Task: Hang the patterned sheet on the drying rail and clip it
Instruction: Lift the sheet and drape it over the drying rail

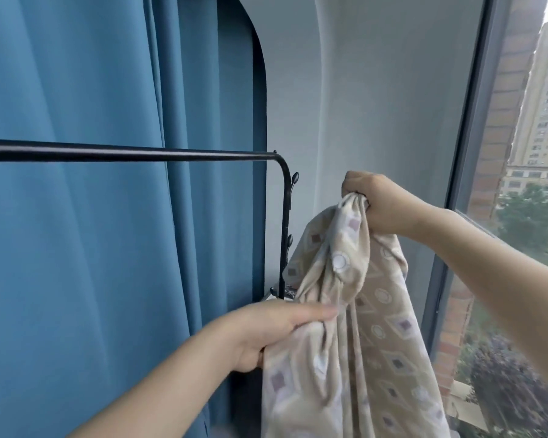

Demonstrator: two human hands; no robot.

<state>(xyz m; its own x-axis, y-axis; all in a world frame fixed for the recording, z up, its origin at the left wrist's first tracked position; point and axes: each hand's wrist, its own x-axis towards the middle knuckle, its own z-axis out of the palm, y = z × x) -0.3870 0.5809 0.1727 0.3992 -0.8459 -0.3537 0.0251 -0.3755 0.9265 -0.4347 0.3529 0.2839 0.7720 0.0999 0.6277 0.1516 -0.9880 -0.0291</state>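
Observation:
The patterned sheet (355, 327), beige with diamonds and circles, hangs bunched in the air to the right of the drying rail (133, 154). My right hand (377, 203) grips its gathered top in a fist, a little below rail height and right of the rail's bent corner. Lower down, my left hand (266, 330) holds the sheet's left side, thumb stretched along the cloth and fingers hidden behind it. The black rail runs level from the left edge and bends down into a post (284, 235) with small knob hooks. No clip is in view.
A blue curtain (92, 248) hangs right behind the rail. A pale wall (377, 105) stands beyond the post. On the right a tall window (519, 184) with a dark frame shows buildings and trees outside.

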